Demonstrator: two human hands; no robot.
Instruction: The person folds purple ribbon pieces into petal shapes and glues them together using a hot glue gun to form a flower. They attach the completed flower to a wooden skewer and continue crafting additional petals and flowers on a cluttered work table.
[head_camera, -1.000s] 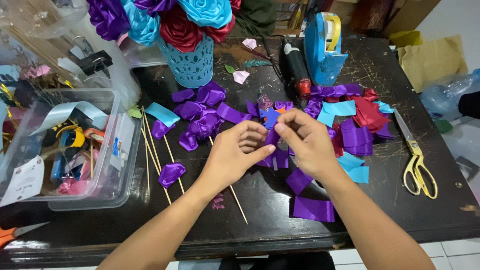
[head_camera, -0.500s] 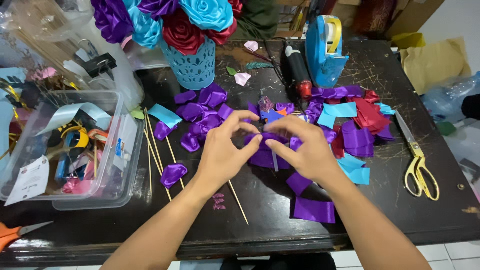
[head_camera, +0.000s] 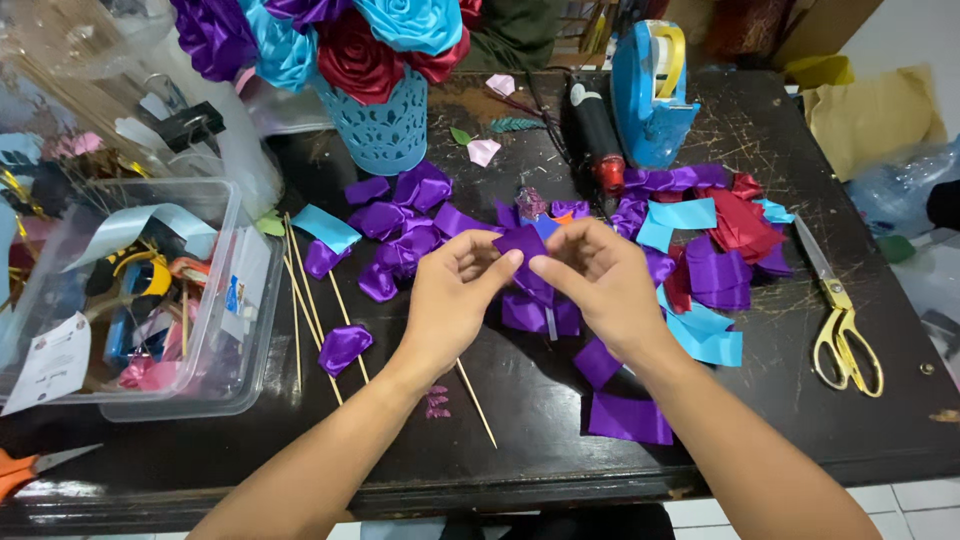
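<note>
Both hands meet over the middle of the dark table (head_camera: 520, 440). My left hand (head_camera: 450, 300) and my right hand (head_camera: 600, 285) pinch a small purple ribbon piece (head_camera: 522, 243) between thumbs and fingertips, holding it above other purple pieces. Folded purple ribbon petals (head_camera: 400, 235) lie just left of the hands, and one lone purple petal (head_camera: 345, 347) rests beside thin wooden skewers (head_camera: 310, 300). Cut ribbon squares in purple, blue and red (head_camera: 715, 250) are piled to the right.
A clear plastic box (head_camera: 250, 300) of craft supplies sits at left. At the back stand a teal basket (head_camera: 385, 130) of ribbon roses, a glue gun (head_camera: 598, 135) and a blue tape dispenser (head_camera: 650, 95). Gold scissors (head_camera: 840, 320) lie at right; orange scissors (head_camera: 25, 468) at the lower left.
The hands have drawn slightly apart and the purple piece now shows flat between the fingertips; before, the fingers were bunched closer around it.
</note>
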